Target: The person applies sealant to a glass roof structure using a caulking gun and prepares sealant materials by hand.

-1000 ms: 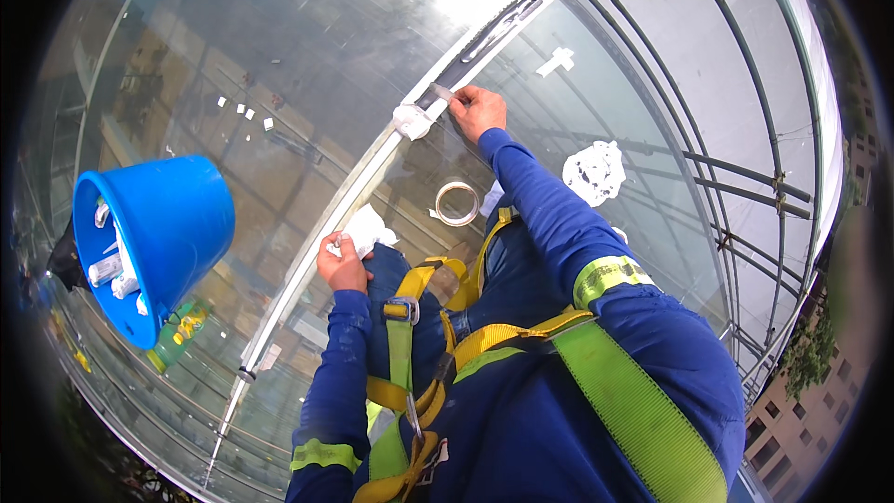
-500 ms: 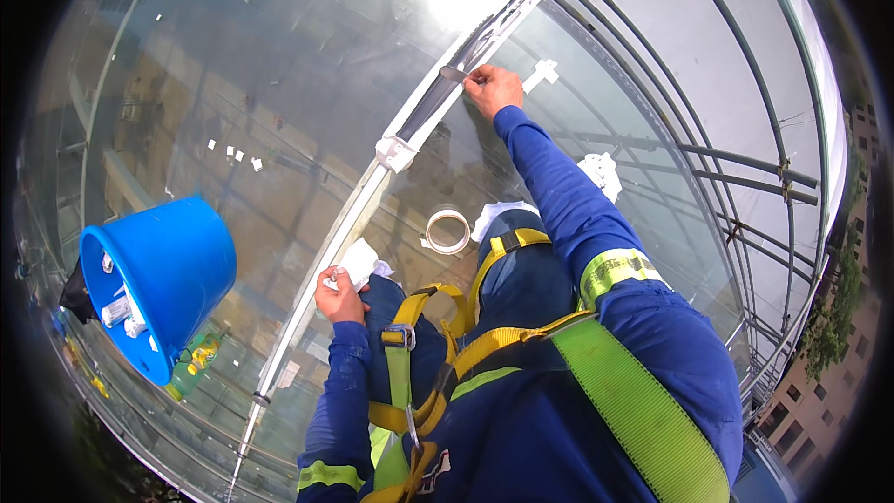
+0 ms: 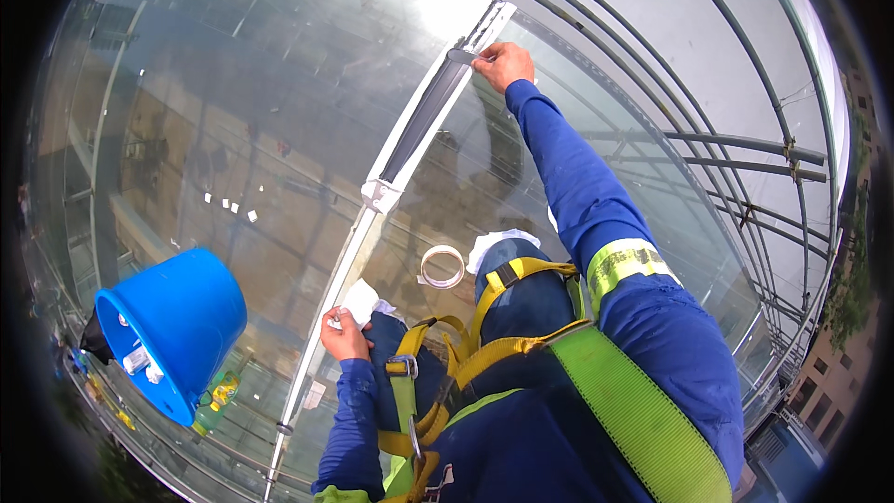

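Observation:
My right hand (image 3: 506, 65) pinches a thin flat metal spatula (image 3: 460, 57), its blade lying across a dark sealant joint (image 3: 424, 116) between glass panels. White masking strips (image 3: 436, 130) edge both sides of the joint. Sealant looks smooth on the near side of the blade and rougher beyond it. Low at my left knee, my left hand (image 3: 346, 339) is closed on a crumpled white paper (image 3: 361, 298). A roll of tape (image 3: 441, 283) lies on the glass ahead of my knees.
A tilted blue bucket (image 3: 191, 317) with white scraps inside is at the left, beside a green bottle (image 3: 222, 393). Small white bits (image 3: 233, 209) dot the left panel. Steel pipes (image 3: 745, 142) curve along the right. Yellow harness straps (image 3: 521, 270) cross my legs.
My right hand and the spatula have moved farther away along the joint, leaving a longer smooth dark strip behind. The left hand still holds the paper. The view has shifted slightly.

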{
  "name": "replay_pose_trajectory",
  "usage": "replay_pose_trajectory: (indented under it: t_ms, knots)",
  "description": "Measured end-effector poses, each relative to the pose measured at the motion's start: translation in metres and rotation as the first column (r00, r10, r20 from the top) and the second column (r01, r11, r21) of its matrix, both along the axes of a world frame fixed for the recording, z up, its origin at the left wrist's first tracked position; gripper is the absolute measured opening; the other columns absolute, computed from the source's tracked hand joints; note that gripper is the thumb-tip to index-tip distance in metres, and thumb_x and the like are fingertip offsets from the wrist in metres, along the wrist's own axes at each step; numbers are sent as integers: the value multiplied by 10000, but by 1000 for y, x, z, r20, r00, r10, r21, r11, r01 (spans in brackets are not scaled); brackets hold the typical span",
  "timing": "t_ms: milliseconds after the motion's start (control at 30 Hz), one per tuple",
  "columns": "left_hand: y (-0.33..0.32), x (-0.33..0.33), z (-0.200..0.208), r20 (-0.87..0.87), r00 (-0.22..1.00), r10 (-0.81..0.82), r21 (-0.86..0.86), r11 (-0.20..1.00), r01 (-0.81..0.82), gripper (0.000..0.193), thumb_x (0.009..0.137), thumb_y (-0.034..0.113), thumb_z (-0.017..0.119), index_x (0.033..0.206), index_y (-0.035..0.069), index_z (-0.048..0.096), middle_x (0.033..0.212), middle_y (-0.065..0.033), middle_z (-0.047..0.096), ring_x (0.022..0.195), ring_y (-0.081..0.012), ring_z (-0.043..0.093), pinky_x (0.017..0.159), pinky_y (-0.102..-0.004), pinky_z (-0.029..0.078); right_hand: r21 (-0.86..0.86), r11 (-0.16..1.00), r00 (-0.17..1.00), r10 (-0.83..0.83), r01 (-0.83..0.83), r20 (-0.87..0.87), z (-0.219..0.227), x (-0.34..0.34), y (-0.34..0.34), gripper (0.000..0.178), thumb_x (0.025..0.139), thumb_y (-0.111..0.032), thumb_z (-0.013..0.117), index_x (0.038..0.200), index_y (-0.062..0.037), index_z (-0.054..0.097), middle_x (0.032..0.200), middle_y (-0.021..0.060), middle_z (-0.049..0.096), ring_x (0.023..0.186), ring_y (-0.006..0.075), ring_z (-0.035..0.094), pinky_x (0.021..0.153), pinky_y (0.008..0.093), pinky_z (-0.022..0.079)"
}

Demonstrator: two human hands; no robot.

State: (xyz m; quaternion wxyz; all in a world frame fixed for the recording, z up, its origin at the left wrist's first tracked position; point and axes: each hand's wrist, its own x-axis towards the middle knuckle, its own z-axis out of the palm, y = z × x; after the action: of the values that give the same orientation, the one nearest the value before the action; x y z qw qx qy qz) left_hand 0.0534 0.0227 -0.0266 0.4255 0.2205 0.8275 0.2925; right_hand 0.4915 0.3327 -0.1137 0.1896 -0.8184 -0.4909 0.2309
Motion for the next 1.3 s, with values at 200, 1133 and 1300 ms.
replay_pose_trajectory:
  t_ms: [200,1133,1300]
  knots:
    - [0,-1,-4,-10,1000,-20,2,1000,20,175,985,154,562,1059,-3,546,758,-134,660,480,-171,624,291,-264,398,-29,999,999,-36,35,-21,5,28,19,280,729,-324,787,965,-174,795,962,126,748,928,296,706,884,400,547]
    - [4,4,-7,-27,999,-43,-16,999,43,159,984,139,556,1034,-12,544,718,-126,636,465,-179,618,279,-272,385,107,987,986,-129,118,104,5,103,70,224,805,-315,768,998,-202,770,970,93,749,942,269,704,877,393,544]
    - [7,5,-5,-21,999,-30,-20,999,30,159,981,141,557,1033,-9,547,735,-131,647,473,-174,622,283,-269,390,192,967,986,-159,166,-54,2,96,56,225,823,-263,766,1025,-166,750,960,106,742,901,270,699,860,383,539]
